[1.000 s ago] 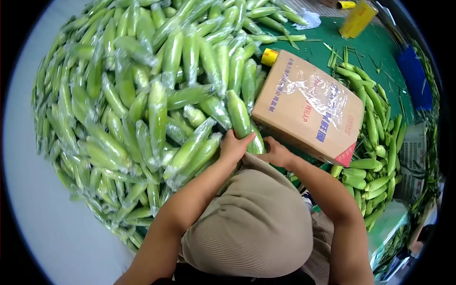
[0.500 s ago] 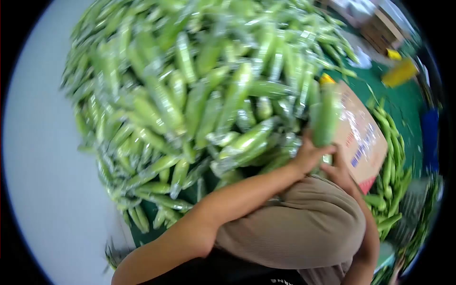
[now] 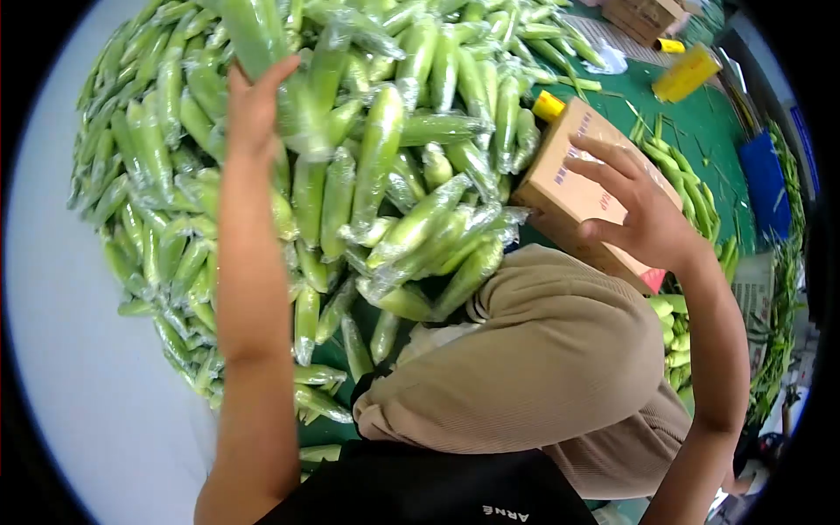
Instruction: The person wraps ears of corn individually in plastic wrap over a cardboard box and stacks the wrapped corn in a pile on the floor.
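Observation:
My left hand (image 3: 254, 109) is raised over the pile at the upper left, its fingers closed round a large green ear of corn (image 3: 254, 39), which looks to be in its husk. The ear is slightly blurred, and some of my fingers are hidden. Beneath and around it lies a big heap of similar green ears (image 3: 381, 157), many wrapped in clear film. My right hand (image 3: 634, 206) hovers over a brown cardboard box (image 3: 577, 188) with printing on its top. Its fingers are spread, with nothing in them.
Long green ears (image 3: 691, 192) without visible film lie beyond the box. A yellow roll (image 3: 687, 73) and another carton (image 3: 643, 17) are at the upper right on the green floor (image 3: 735, 166). A pale wall or surface (image 3: 52, 262) borders the heap. My bent knee (image 3: 577, 332) is in front.
Both hands were together near the box with a green ear. My left hand has swung up and left over the heap with an ear; my right hand has come away and opened above the box.

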Tool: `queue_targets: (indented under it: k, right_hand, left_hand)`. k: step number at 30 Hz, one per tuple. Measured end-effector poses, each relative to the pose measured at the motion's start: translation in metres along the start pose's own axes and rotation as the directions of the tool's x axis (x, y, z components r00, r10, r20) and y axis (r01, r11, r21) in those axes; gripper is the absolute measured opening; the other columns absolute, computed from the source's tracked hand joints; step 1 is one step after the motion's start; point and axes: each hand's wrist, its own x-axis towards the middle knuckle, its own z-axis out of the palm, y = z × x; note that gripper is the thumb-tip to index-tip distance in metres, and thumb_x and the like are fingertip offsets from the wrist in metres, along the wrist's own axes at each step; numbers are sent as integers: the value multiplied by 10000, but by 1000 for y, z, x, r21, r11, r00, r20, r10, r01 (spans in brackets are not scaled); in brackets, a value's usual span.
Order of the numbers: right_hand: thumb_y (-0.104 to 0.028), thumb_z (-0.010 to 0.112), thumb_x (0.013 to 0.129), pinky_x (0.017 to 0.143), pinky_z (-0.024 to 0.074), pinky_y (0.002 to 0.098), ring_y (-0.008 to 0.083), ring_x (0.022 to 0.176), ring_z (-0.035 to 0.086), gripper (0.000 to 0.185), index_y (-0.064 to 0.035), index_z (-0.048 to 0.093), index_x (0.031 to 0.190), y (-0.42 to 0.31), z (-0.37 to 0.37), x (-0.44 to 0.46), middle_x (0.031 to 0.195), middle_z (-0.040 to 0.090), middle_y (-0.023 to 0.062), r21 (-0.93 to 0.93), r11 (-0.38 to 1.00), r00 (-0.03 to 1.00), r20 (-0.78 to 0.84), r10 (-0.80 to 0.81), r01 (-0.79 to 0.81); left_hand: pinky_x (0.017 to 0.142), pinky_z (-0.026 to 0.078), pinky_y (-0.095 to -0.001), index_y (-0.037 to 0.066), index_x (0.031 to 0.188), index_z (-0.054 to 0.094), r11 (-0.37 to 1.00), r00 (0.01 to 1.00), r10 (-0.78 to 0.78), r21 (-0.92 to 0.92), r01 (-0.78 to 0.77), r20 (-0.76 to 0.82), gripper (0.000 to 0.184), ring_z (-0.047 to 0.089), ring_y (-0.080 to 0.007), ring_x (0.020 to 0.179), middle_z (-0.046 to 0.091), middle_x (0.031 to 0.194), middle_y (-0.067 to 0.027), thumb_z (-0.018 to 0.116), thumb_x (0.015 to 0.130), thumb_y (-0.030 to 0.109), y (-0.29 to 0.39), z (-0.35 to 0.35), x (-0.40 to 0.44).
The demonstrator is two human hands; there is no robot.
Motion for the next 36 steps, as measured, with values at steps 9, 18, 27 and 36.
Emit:
queue_targets:
  k: [9, 18, 27, 36]
  right_hand:
    - [-284, 718, 965, 1014, 526, 391, 302, 1195, 664, 461, -24, 654, 1341, 77, 107, -90, 1314, 693, 188, 343, 672, 743, 446, 499, -657]
    - [-308, 667, 976, 1040, 505, 445, 379, 1230, 628, 440, -59, 648, 1338, 100, 173, -126, 1296, 679, 201, 420, 718, 799, 509, 319, -554]
    - [-233, 772, 963, 1003, 557, 429, 277, 1170, 689, 570, -100, 583, 1484, 110, 96, -195, 1351, 688, 172, 320, 638, 711, 397, 580, -700]
    - [-299, 778, 966, 964, 559, 422, 282, 1128, 713, 587, -65, 579, 1467, 98, 38, -295, 1307, 702, 177, 154, 497, 509, 445, 737, -854]
  left_hand:
    - [1206, 396, -461, 138, 1670, 284, 397, 992, 123, 918, -22, -30, 1012, 458, -389, 1457, 339, 1653, -246, 852, 867, 378, -51, -29, 3]
    - [1259, 228, -607, 234, 1595, 495, -107, 937, 28, 933, -343, 347, 751, 144, -461, 1605, 102, 1763, -208, 750, 931, 475, -50, -6, -72]
    - [1253, 257, -561, 199, 1425, 640, -157, 978, -31, 965, -208, 206, 546, 260, -393, 1582, 329, 1716, -114, 760, 920, 368, -24, 26, -28]
    - [1025, 490, -383, 82, 1348, 666, 898, 562, -210, 385, -213, 800, 394, 624, -261, 1232, 666, 1344, -117, 707, 958, 120, -100, 213, -174]
